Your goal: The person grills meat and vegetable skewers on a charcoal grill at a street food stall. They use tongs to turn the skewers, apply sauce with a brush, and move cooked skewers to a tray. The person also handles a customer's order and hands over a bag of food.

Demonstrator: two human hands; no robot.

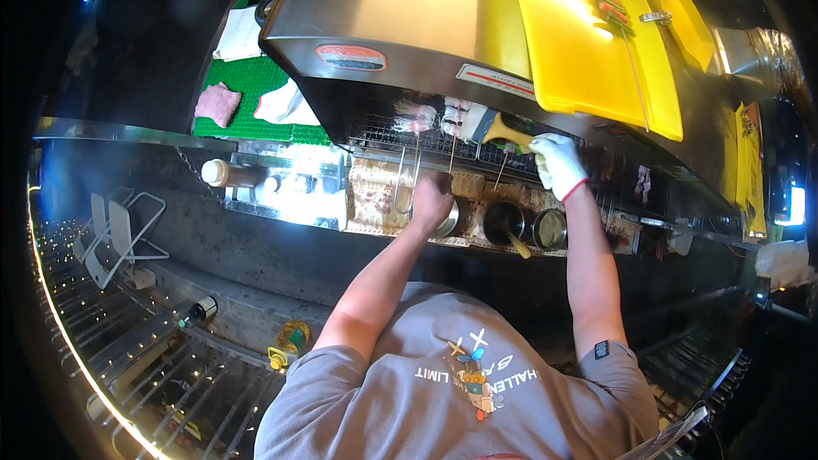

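Observation:
My left hand [432, 199] is bare and closed round the lower end of a skewer [454, 156] that bears pale pink and white food [455, 116]. My right hand [558, 163], in a white work glove with a red cuff, grips the handle of a wide basting brush [501, 131]. The bristles meet or overlap the food at the skewer's top. Left of it, another skewer with similar food [415, 117] lies over the wire grill grate [377, 131]. Several metal containers stand along the near ledge, one with a wooden-handled brush or utensil [519, 246] in it.
A steel hood [396, 6] overhangs the grill. On it rests a yellow tray [562, 57] with a skewer of red and green food [607, 0]. Cloths lie on a green mat [246, 70] at the left. A capped bottle [220, 174] stands on the metal shelf beside the grill.

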